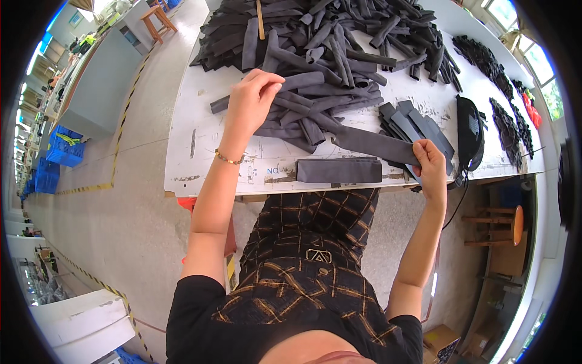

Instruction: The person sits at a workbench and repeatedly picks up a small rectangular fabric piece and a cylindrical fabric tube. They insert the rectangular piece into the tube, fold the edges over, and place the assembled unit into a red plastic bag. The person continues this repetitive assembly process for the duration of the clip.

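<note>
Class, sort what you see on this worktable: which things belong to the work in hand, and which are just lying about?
In hand:
- left hand on the pile of grey fabric strips
- right hand gripping one long grey strip
- folded grey piece at the table edge
- small stack of flat grey pieces

Lying about:
- black pouch
- black scraps
- wooden stick
- wooden stool

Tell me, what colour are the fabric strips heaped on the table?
Dark grey, all alike. The fabric strips on the white table show best in the head view.

Grey concrete floor (145, 200) with yellow-black tape lines, blue crates (60, 148), wooden stool (159, 19), bright windows (536, 60)
</note>
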Available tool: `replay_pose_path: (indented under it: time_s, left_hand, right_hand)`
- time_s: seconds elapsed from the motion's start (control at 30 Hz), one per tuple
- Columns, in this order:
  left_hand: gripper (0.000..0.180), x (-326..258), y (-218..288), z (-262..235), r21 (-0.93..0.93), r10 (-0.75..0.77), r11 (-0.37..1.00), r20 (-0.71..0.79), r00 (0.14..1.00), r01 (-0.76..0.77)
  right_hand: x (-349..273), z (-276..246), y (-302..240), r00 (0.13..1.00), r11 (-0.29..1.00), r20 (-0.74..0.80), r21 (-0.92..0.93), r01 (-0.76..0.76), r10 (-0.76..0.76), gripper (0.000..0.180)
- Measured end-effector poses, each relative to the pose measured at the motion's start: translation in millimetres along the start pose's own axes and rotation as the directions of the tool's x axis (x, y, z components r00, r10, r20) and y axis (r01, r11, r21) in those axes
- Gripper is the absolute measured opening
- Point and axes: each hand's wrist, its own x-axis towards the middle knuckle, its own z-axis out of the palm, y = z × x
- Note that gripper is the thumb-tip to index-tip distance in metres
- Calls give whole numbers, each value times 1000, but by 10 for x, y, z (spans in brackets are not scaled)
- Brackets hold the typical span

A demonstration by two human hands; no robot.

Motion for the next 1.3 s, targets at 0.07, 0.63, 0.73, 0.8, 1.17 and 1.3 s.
replay_pose_path:
  time_s: [0.07, 0.63, 0.73, 0.8, 1.17, 1.3]
  left_hand:
    - [9, -79, -39, 29, -19, -5, 1000, -26, 1000, 4]
    - [15, -462, 19, -55, -323, -248, 907, 113, 962, 272]
    - [26, -539, 93, -66, -330, -118, 926, 203, 972, 181]
    - [39, -662, 360, -26, -274, 120, 960, 257, 959, -46]
    - [51, -1182, 324, 485, -84, 185, 983, 446, 876, -165]
    - [49, -1141, 400, 461, -10, 177, 981, 431, 885, -191]
  right_hand:
    - [-68, 19, 10, 1000, 999, 14, 45, -1, 0, 20]
    - [-308, 668, 183, 971, 918, 98, -318, 238, -218, 16]
    - [-295, 666, 187, 970, 869, 123, -430, 244, -211, 19]
    - [-316, 676, 154, 940, 746, 122, -579, 329, -319, 25]
    - [-278, 749, 46, 709, 561, 530, -443, 700, -466, 50]
    - [-234, 804, 122, 699, 569, 522, -417, 709, -489, 50]
